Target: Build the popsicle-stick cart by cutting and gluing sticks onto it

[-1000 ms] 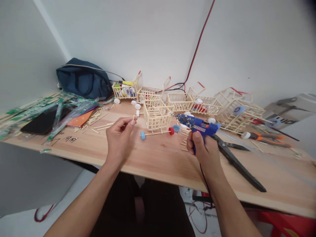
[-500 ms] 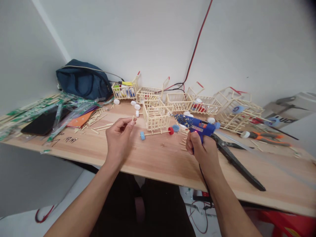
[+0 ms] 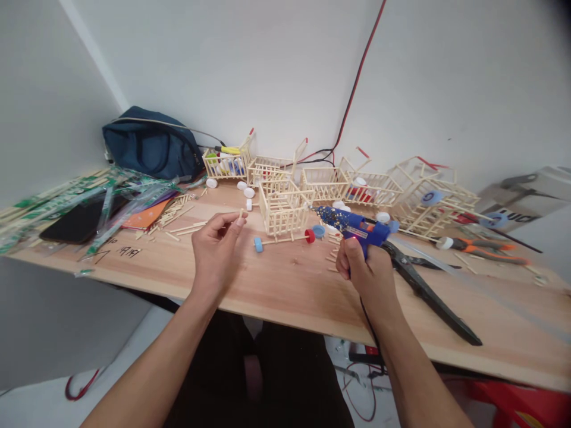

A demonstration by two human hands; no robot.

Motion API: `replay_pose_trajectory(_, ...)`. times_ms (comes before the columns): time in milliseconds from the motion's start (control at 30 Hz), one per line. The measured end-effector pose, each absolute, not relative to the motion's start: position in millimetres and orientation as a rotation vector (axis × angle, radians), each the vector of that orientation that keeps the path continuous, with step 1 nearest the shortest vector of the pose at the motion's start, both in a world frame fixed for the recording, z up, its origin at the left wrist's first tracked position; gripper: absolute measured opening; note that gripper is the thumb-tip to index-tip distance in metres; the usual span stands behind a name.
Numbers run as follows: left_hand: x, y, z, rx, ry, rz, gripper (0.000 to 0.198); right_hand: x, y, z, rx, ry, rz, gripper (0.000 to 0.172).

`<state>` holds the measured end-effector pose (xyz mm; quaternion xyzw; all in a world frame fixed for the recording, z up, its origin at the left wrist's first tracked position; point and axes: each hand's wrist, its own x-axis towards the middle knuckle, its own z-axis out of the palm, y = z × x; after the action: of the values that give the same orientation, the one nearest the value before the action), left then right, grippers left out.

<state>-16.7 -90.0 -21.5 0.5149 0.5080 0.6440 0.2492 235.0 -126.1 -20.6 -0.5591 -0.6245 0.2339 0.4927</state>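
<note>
My left hand (image 3: 215,246) pinches a short wooden stick (image 3: 241,213) between thumb and fingertips, above the table. My right hand (image 3: 366,266) is wrapped round the handle of a blue glue gun (image 3: 357,229), whose speckled nozzle points left. The nozzle tip is close to the right side of a small stick-built cart (image 3: 285,217). In front of that cart lies a stick axle (image 3: 283,239) with a blue cap (image 3: 258,244) at its left end and a red cap (image 3: 309,236) at its right. A loose blue cap (image 3: 318,230) is beside the red one.
More stick carts (image 3: 226,164) line the wall. On the left are a blue bag (image 3: 151,145), a phone (image 3: 75,226), an orange sheet (image 3: 145,215) and loose sticks. Black-handled cutters (image 3: 439,303) and orange-grey pliers (image 3: 491,249) lie at the right on the wooden table (image 3: 285,291).
</note>
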Motion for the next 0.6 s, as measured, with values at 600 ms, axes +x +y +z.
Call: replay_pose_trajectory(600, -16.3, -91.3, -21.4, 1.381, 1.384, 1.76, 0.018, 232.9, -128.0, -20.5, -1.369, -1.517, 0.524, 0.058)
